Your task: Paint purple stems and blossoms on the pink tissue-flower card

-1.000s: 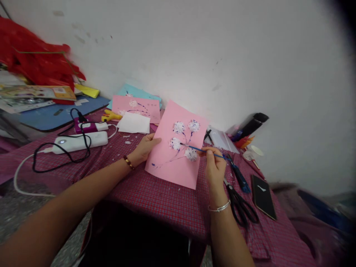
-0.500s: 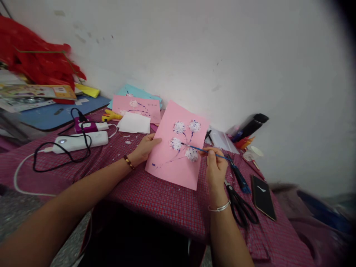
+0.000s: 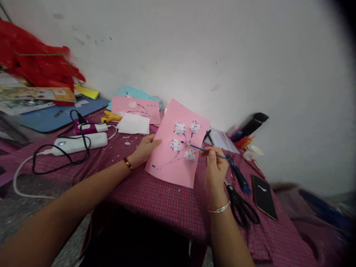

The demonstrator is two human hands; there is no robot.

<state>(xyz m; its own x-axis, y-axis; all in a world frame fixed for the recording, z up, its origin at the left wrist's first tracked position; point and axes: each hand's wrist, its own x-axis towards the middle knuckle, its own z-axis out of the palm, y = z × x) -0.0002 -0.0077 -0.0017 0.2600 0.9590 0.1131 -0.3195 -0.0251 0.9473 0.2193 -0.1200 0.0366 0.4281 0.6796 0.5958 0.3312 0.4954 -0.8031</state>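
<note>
Pink paper (image 3: 172,173) at centre frame seems light and floppy: left hand (image 3: 145,148) pinches its edge, right hand (image 3: 215,168) grips a paintbrush (image 3: 200,149).

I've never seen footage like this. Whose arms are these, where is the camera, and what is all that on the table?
There is no machine here. These are a person's own two bare hands, filmed by a camera worn on the head that looks forward and down. That is why the arms reach in from the bottom edge.

The left hand grips the edge of a pink sheet decorated with white puffy flowers and blue stems. The right hand pinches a thin blue paintbrush, with its tip among the flowers.

On the red checked tablecloth lie black scissors, a white power strip with cables, and a second pink sheet near the wall.
</note>
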